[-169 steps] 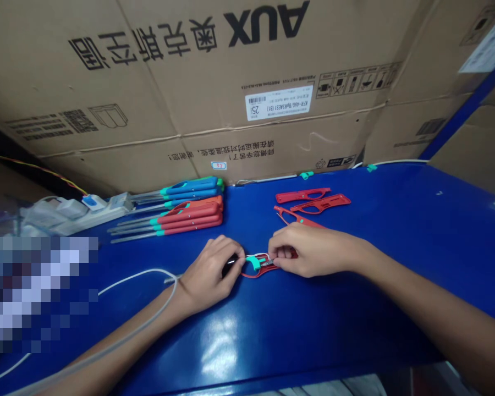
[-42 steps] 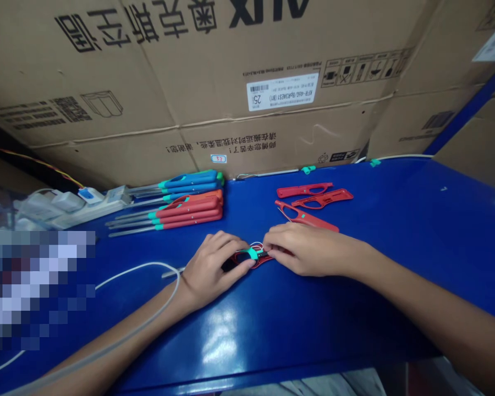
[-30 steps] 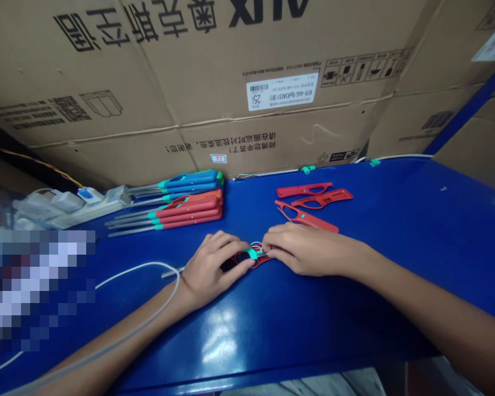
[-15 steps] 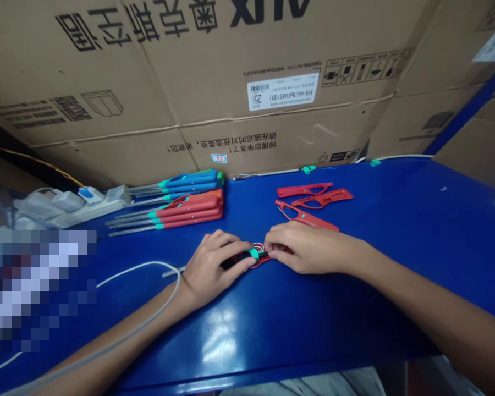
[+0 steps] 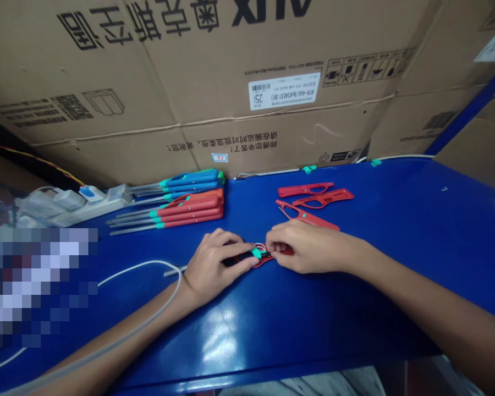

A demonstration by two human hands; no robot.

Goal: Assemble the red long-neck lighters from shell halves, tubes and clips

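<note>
My left hand (image 5: 216, 264) holds an opened red stick lighter (image 5: 260, 265) down on the blue table, thumb and fingers closed about its front part. Its metal tube (image 5: 174, 271) sticks out to the left beyond the hand. A green trigger (image 5: 256, 252) shows by the left fingertips, beside a small black part (image 5: 265, 254) and a thin looped white wire. From the other side my right hand (image 5: 307, 247) pinches at the black part's right end, fingers bent together. The right fingers cover some of the red handle, so the exact grip is partly hidden.
Loose red handle shells (image 5: 324, 199) lie behind my right hand. Stacked red lighters (image 5: 190, 214) and blue lighters (image 5: 193, 180) sit at the back left, near a power strip (image 5: 93, 209). A white cable (image 5: 148, 263) arches over my left forearm. Large cardboard boxes (image 5: 214, 82) wall off the back.
My right fingertips have shifted very slightly to the right at the black part. My left hand keeps its hold on the lighter, and the things around are unmoved.
</note>
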